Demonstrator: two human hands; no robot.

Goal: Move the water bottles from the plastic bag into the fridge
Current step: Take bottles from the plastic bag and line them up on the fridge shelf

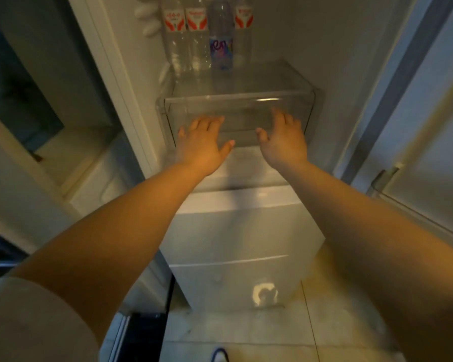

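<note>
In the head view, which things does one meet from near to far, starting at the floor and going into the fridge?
Floor tiles → white freezer drawers → left hand and right hand, both open → clear drawer → water bottles.

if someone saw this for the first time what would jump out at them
Two bare forearms reach in from the bottom, the left hand and right hand spread open against the front of a clear plastic drawer in the open fridge. Above it, at top centre, stand four water bottles, three with red-and-white labels and one with a blue label.
</note>
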